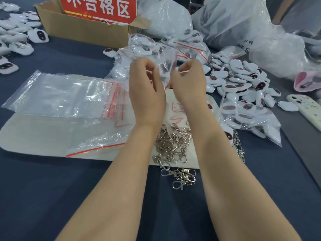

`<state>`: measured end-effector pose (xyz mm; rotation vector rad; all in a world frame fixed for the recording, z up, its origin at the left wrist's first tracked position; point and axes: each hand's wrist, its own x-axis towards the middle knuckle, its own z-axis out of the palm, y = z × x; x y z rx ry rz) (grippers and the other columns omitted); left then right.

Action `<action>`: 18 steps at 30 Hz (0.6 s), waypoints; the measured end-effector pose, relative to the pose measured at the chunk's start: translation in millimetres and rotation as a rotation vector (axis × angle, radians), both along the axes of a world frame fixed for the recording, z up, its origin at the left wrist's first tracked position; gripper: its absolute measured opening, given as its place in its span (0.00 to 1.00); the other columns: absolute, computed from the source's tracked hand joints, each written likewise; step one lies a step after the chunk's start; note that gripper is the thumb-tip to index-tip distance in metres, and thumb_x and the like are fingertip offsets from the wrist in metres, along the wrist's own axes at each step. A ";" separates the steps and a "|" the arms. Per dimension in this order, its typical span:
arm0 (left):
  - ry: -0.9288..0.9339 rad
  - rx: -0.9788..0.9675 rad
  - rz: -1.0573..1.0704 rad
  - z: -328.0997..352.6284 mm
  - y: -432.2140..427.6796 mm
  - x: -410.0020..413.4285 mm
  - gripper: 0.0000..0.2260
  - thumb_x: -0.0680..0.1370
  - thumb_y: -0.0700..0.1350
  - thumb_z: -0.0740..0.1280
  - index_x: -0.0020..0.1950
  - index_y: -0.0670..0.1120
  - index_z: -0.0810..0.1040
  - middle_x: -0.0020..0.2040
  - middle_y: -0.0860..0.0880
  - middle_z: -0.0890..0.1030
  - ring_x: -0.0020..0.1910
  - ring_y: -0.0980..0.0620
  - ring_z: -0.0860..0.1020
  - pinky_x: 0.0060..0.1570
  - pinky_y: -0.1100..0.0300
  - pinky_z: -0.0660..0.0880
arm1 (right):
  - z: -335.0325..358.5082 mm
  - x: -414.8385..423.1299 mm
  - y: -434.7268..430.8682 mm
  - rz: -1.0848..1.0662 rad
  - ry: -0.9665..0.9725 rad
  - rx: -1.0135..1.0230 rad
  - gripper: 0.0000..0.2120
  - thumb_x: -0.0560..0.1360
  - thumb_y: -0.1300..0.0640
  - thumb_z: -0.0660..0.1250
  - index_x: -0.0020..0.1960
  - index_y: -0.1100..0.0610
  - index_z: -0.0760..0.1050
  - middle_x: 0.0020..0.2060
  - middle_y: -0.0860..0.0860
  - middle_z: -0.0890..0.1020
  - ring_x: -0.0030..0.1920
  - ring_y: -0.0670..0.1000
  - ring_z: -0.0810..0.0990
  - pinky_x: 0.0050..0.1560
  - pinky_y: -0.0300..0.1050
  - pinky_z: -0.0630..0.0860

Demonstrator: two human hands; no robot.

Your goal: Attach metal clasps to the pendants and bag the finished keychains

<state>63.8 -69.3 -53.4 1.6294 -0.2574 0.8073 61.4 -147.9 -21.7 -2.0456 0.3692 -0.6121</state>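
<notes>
- A small clear zip bag (166,66) is held up above the desk (52,188), between both hands; its contents are blurred.
- The left grip (146,84) and right grip (188,80) each pinch a bag edge with curled fingers.
- Just behind lies a heap of bagged keychains (173,47); this looks like mid-batch work.
- Loose metal clasps (173,145), white pendants (243,80) and empty bags (69,96) lie around, so much seems left.

Cardboard box (83,30), red sign (99,7), perhaps phone case (307,112)

left hand (147,87) bare | right hand (189,84) bare | forearms (121,180) bare
</notes>
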 end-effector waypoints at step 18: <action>-0.026 0.201 -0.042 1.6 -5.3 -4.2 0.08 0.77 0.35 0.60 0.52 0.37 0.77 0.50 0.41 0.75 0.46 0.43 0.76 0.47 0.51 0.73 | 20.5 -9.7 -2.7 0.515 -0.035 1.192 0.17 0.82 0.49 0.56 0.59 0.60 0.75 0.51 0.56 0.82 0.48 0.51 0.78 0.49 0.42 0.74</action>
